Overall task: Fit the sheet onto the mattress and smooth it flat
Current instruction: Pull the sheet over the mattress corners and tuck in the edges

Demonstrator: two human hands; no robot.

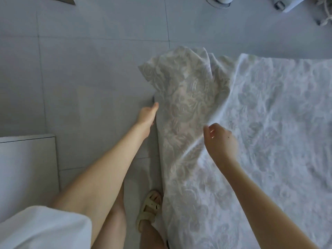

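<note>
A white sheet (269,114) with a pale floral pattern lies over the mattress on the right, with its near left corner bunched into a loose, raised fold (181,74). My left hand (148,114) is at the sheet's left side edge, with its fingers hidden behind the hanging fabric. My right hand (220,139) hovers just above the top of the sheet with fingers loosely curled; a taut crease runs from under it. The mattress itself is hidden under the sheet.
Grey tiled floor (80,69) fills the left and top. A white cabinet or box (27,168) stands at the lower left. My foot in a beige sandal (149,209) stands beside the bed. White objects (287,4) sit at the top right.
</note>
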